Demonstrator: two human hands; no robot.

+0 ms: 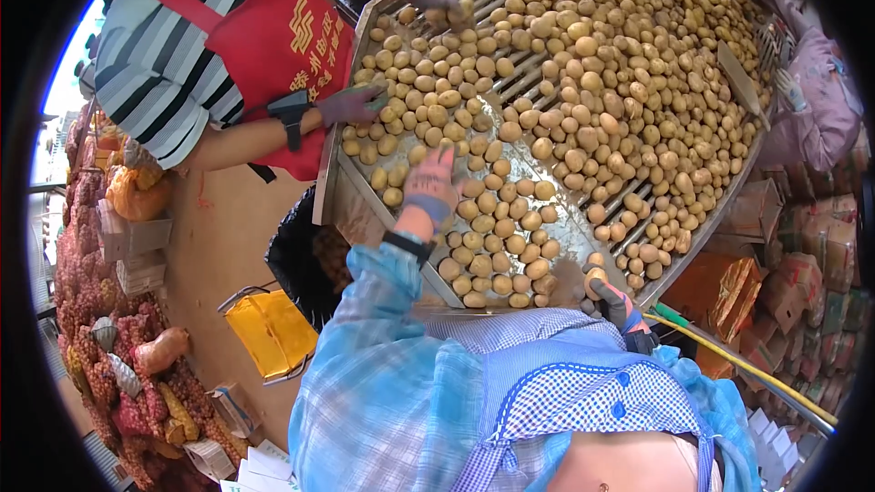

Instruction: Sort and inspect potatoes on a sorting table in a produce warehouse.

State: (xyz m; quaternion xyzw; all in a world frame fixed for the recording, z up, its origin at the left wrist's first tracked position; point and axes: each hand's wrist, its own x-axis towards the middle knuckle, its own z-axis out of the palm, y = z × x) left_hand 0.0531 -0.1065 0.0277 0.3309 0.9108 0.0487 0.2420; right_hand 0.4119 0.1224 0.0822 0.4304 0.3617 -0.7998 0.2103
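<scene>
My left hand (431, 188), in a pinkish work glove, reaches over the potatoes (502, 242) on the metal sorting table (530, 164). Its fingers are stretched forward with the thumb out to the side, and nothing shows in its grasp. At the near edge, my right hand (617, 304) wears a grey and pink glove and has its fingers around a potato (596, 276). Another potato (595, 259) lies just beyond that one. A loose group of potatoes covers the sheet-metal surface between my hands.
A co-worker in a red apron (273, 34) works at the left with both gloved hands among potatoes. Another person in pink (813, 102) stands at the far right. Slatted bars (523, 75) run under the large heap. A black-lined bin (301, 246) and yellow folding stool (273, 331) stand below left.
</scene>
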